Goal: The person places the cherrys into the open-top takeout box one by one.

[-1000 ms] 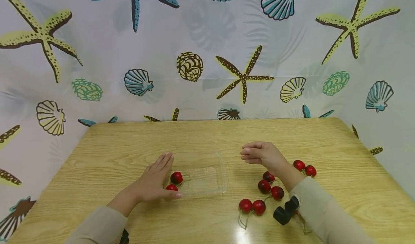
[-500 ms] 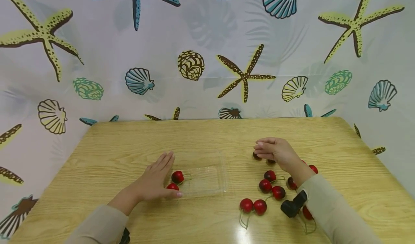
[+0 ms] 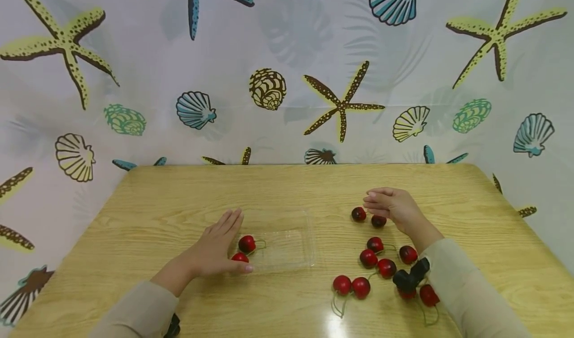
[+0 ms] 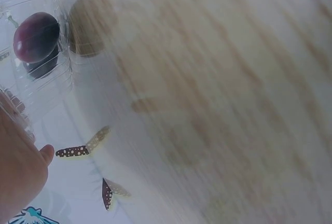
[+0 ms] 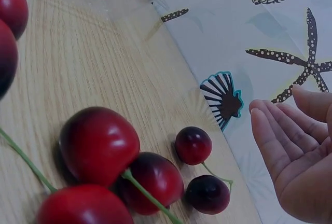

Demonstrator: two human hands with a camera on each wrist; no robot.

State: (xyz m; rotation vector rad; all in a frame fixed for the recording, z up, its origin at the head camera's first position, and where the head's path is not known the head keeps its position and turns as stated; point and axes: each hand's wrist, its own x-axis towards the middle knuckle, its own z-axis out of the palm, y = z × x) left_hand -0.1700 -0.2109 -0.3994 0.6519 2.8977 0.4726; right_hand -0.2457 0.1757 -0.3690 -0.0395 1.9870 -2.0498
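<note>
Head view: right hand (image 3: 394, 206), open, has moved right beside two cherries (image 3: 368, 217); left hand (image 3: 214, 248) stays flat against tray (image 3: 291, 251).

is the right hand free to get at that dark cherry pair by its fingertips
Probably yes: the right hand is open and empty, and the dark cherry pair lies uncovered on the table beside its fingertips.

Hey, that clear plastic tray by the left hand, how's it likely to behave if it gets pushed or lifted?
The clear tray looks thin and see-through, so it is probably very light and would slide easily on the smooth table. Its walls may flex if squeezed. The left hand lies flat at its edge, and the two cherries inside could roll about.
</note>
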